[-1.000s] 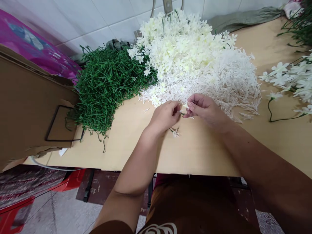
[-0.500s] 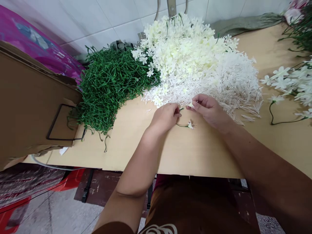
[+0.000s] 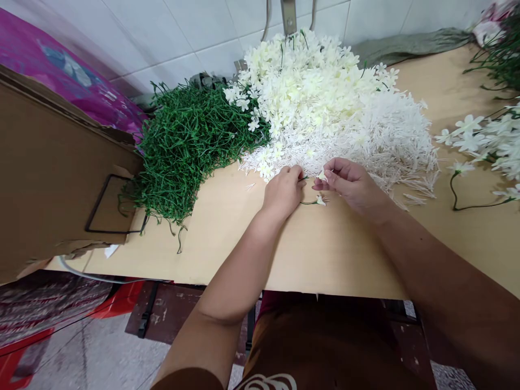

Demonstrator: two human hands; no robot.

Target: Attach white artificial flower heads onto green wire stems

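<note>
My left hand [image 3: 285,190] is closed on a thin green plastic stem [image 3: 307,202], part of which bends out below the fingers. A small white artificial flower [image 3: 320,200] sits on that stem's lower end. Just to the right, my right hand [image 3: 350,181] pinches a white flower head [image 3: 323,176] between thumb and fingers, close to a green stem tip by the left hand. Behind both hands rises a heap of loose cream-white blossoms [image 3: 304,92], with a pile of thin white stamen pieces [image 3: 390,135] along its front and right side.
Green stems [image 3: 187,146] form a big pile at left, beside a cardboard box [image 3: 52,179] and a black wire frame [image 3: 89,216]. At right lie several assembled white flowers [image 3: 499,135]. Behind the wooden table [image 3: 333,254] is a tiled wall [image 3: 219,21].
The view has shifted slightly, so everything sits a little lower and to the right. My left hand has turned a little, and both hands keep their pinch.
</note>
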